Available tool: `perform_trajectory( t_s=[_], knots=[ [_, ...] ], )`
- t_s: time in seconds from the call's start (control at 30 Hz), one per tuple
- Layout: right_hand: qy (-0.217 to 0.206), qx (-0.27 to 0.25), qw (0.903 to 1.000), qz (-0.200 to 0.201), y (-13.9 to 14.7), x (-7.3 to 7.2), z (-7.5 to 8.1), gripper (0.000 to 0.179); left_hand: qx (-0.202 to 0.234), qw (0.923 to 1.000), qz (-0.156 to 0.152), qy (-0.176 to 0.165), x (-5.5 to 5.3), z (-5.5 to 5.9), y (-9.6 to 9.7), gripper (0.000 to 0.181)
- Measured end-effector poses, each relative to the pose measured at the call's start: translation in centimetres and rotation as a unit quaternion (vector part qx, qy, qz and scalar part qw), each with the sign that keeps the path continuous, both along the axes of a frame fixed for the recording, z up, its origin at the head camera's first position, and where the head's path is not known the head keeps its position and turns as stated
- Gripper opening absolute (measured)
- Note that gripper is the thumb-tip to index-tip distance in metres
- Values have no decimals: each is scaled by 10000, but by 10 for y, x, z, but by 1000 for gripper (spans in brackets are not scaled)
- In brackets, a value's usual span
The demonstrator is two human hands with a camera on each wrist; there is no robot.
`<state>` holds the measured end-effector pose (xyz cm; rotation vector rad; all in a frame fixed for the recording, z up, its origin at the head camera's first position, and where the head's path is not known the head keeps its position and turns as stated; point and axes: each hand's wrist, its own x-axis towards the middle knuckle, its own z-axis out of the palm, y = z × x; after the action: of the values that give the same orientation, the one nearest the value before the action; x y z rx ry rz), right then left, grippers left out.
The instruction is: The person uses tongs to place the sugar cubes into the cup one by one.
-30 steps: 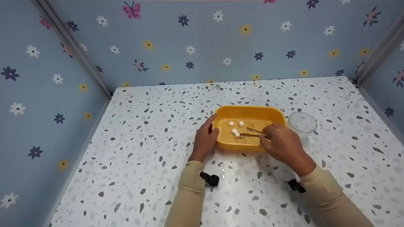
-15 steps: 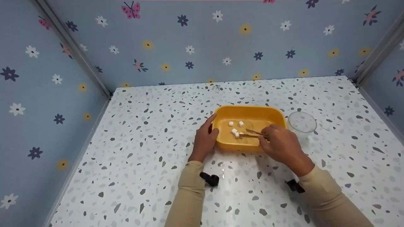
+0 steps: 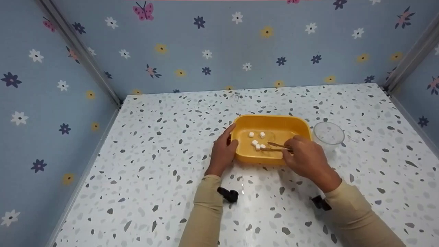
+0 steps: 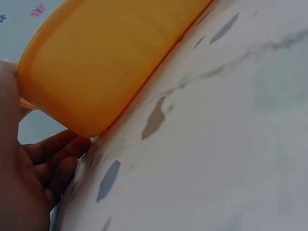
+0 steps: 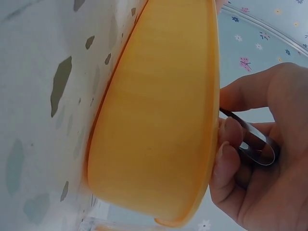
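Note:
My left hand (image 3: 223,153) grips the left end of a yellow plastic tub (image 3: 274,120), thumb at the rim. In the left wrist view its fingers (image 4: 62,175) curl beside the lower corner of the tub's wall. From the right, my right hand (image 3: 307,159) reaches over the tub and pinches small metal tongs (image 3: 272,150). Their folded end shows inside the palm in the right wrist view. Several white cubes (image 3: 254,142) lie on the tub's floor. The tongs' two arms are spread apart, the nearer tip right at one cube (image 3: 263,146), with no cube between them.
A round clear glass container (image 3: 328,133) stands right of the tub, close to my right hand. The speckled white table (image 3: 164,144) meets flowered blue panels (image 3: 219,41) at the back and both sides.
The tongs' tips have shifted slightly toward me, and the cube beside the nearer tip now shows more fully. My left hand and the tub have not moved.

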<state>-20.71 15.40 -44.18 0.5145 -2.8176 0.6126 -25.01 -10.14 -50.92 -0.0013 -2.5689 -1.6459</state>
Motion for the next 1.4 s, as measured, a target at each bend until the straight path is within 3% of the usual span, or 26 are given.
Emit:
perform_trajectory(
  t_s=[0.4, 1.4],
  knots=[
    [418, 207, 9986, 253, 2, 0, -5, 14, -97, 9998, -41, 143, -1, -2, -1, 58],
    [659, 148, 9972, 333, 1, -2, -8, 8, -28, 9999, 82, -71, 0, -1, 2, 58]
  ],
)
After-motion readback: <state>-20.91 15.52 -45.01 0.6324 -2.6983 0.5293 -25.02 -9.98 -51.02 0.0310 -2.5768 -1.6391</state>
